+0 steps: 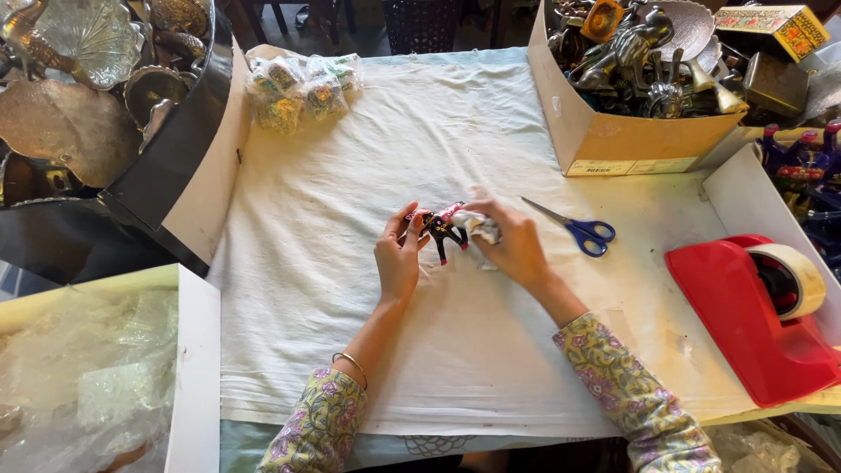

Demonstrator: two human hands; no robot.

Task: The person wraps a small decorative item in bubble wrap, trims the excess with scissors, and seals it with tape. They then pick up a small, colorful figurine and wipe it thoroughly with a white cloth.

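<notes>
I see both hands at the middle of the white cloth (350, 289) that covers the table. My left hand (399, 254) has its fingers closed on one end of a small painted animal figure (442, 229), black with pink and red markings, its legs pointing toward me. My right hand (517, 245) is closed on the other end of the figure together with a crumpled bit of clear wrap (480, 228); the wrap is bunched against the figure under the fingers, and I cannot tell how much of the figure it covers. The figure is held just above the cloth or resting on it; I cannot tell which. Both wrists wear floral sleeves, and a thin bangle (350, 363) sits on the left forearm. Blue-handled scissors (574, 228) lie on the cloth just right of the right hand, blades shut, tips pointing to the far left. A red tape dispenser (745, 324) with a roll of pale tape stands near the right edge, well apart from the hands. At the far right a cardboard box (613, 140) holds metal figures and dishes. At the far edge of the cloth, left of centre, lies a small heap of wrapped bundles (298, 88). On the left, a black tray (166, 149) carries metal shell-shaped dishes. Near the lower left, a white box (197, 377) contains clear bubble wrap. More painted figures, blue and red, show at the right margin (806, 171).
</notes>
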